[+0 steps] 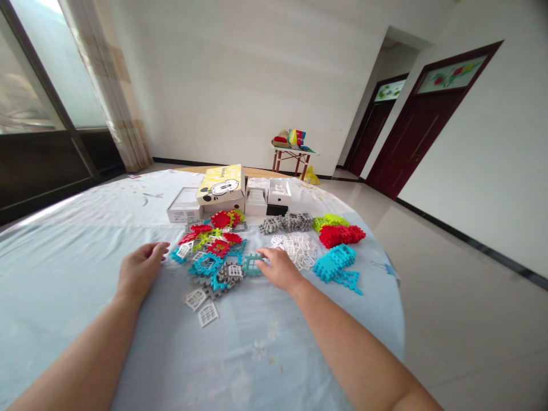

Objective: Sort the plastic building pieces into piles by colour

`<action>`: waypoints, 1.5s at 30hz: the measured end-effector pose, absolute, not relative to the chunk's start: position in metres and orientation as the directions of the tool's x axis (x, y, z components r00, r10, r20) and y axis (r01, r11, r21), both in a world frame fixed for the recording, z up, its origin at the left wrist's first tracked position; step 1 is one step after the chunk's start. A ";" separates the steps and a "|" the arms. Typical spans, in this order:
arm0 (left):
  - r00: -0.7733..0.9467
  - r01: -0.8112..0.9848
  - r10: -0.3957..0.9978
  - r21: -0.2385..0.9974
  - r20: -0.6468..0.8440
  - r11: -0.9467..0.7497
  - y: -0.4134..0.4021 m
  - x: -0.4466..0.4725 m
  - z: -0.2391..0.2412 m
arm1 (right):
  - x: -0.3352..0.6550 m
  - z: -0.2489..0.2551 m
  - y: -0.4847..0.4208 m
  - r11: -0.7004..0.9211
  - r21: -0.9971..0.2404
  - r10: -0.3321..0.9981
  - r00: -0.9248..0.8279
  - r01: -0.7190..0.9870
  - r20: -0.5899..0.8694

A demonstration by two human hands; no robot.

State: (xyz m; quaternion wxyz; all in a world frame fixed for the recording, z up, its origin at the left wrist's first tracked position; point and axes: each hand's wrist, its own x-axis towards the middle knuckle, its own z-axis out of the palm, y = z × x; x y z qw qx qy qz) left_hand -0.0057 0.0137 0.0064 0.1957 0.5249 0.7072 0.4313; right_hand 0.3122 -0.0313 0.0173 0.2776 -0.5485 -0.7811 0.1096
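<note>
My right hand (280, 268) pinches a blue square building piece (252, 265) with a window-like grid, at the right side of a mixed pile. My left hand (141, 265) rests on the cloth just left of that pile, fingers curled together, with nothing showing in them. The pile holds red pieces (219, 246), blue pieces (206, 264), grey pieces and white window inserts. Two loose white inserts (208, 314) lie at its near edge. Close beyond my right hand spreads a heap of white window inserts (295, 250).
Sorted stacks stand to the right: grey pieces (297, 221), green pieces (330, 221), red pieces (342, 235) and blue pieces (336, 262). Behind them are a yellow cartoon box (220, 185) and several white boxes (184, 205). A patterned cloth (171, 354) covers the round table.
</note>
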 end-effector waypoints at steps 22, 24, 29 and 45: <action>-0.380 0.629 0.907 0.770 0.183 0.108 0.018 -0.008 0.004 | 0.317 0.019 -0.031 0.444 -0.320 0.887 -0.359 0.837 0.291; -0.376 0.631 0.909 0.768 0.179 0.109 0.019 -0.008 0.004 | 0.316 0.016 -0.030 0.462 -0.313 0.880 -0.386 0.830 0.275; -0.375 0.643 0.906 0.759 0.193 0.104 0.018 -0.011 0.002 | 0.311 0.007 -0.027 0.488 -0.285 0.871 -0.438 0.825 0.224; -0.399 0.602 0.900 0.790 0.174 0.114 0.015 -0.006 0.007 | 0.376 0.055 -0.034 0.578 -0.365 0.816 -0.529 0.730 0.234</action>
